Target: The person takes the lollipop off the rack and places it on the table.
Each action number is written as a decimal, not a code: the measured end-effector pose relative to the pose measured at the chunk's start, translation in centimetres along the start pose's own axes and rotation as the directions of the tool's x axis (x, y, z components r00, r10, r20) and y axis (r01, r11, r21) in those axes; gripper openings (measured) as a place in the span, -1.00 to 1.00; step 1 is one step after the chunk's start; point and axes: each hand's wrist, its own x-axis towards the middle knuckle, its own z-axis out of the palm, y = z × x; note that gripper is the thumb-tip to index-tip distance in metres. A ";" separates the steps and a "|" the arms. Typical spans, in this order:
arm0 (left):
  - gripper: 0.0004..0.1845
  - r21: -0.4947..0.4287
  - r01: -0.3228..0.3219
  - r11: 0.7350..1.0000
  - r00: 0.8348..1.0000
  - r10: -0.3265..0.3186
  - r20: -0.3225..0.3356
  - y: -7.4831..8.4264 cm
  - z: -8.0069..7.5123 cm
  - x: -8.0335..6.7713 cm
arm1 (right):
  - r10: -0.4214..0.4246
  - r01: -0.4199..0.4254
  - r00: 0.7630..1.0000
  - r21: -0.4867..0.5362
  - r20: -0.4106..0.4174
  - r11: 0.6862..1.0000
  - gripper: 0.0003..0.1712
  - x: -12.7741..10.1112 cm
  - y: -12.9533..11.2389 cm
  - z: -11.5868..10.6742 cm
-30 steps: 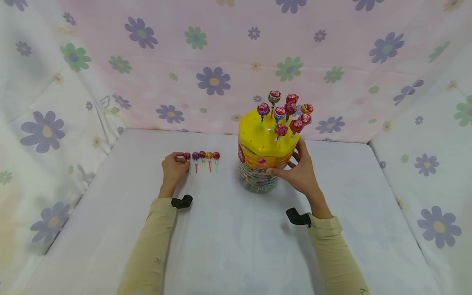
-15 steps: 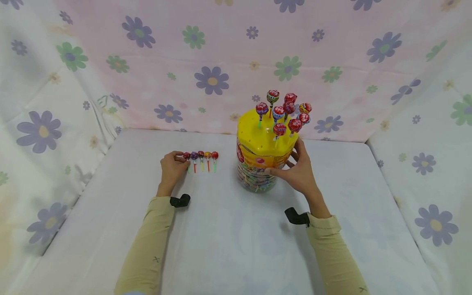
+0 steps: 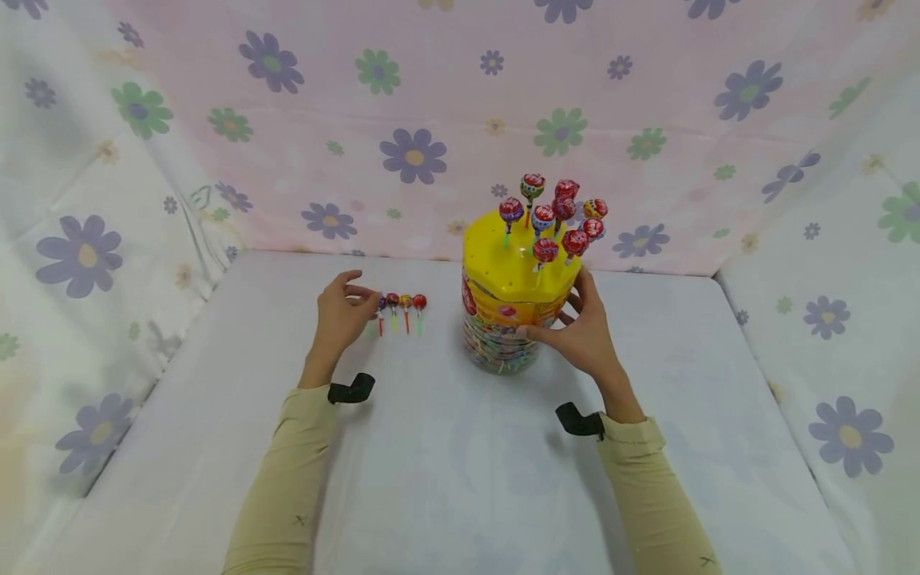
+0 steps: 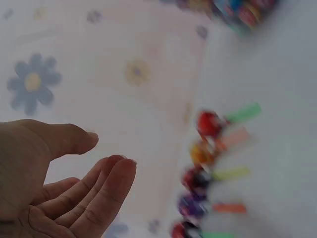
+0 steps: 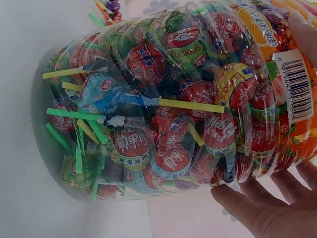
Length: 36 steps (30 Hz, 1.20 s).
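The person's left hand hangs just above the white tabletop, fingers straight and loosely spread, thumb apart, with nothing in it that I can see; the left wrist view shows the palm bare. Just beyond its fingertips, toward the jar side, a short row of loose lollipops lies on the cloth, heads away from the person and coloured sticks pointing back. The nearest one is partly hidden behind the fingers from the head view, so I cannot tell whether a fingertip touches it; from the wrist the row is blurred and sits a little clear of the fingers.

The right hand is curled around the side of the clear lollipop jar, thumb across the near face and fingers round the far side under the yellow lid. The jar stands upright on the table, directly left of that palm and well apart from the left hand. It is packed with wrapped lollipops. More standing lollipops are stuck upright in the lid, above the right hand's fingertips.
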 end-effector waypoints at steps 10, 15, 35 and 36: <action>-0.46 -0.291 -0.269 0.918 0.961 0.276 -0.017 9.2 1.1 -0.7 | -0.009 0.009 1.000 -0.004 0.007 1.000 0.14 -0.4 -2.0 0.1; -0.54 -0.376 -0.393 0.839 0.916 0.391 -0.086 13.0 2.3 -1.3 | -0.016 0.017 1.000 -0.016 0.010 1.000 0.13 -0.7 -3.3 0.1; -0.60 -0.453 -0.487 0.747 0.860 0.501 -0.097 19.2 6.8 -2.1 | 0.021 -0.021 1.000 -0.026 0.006 0.999 0.09 -1.1 -3.9 0.0; -0.59 -0.458 -0.492 0.741 0.857 0.505 -0.103 19.2 6.9 -2.1 | 0.028 -0.028 1.000 -0.023 0.007 0.999 0.09 -1.1 -3.9 0.0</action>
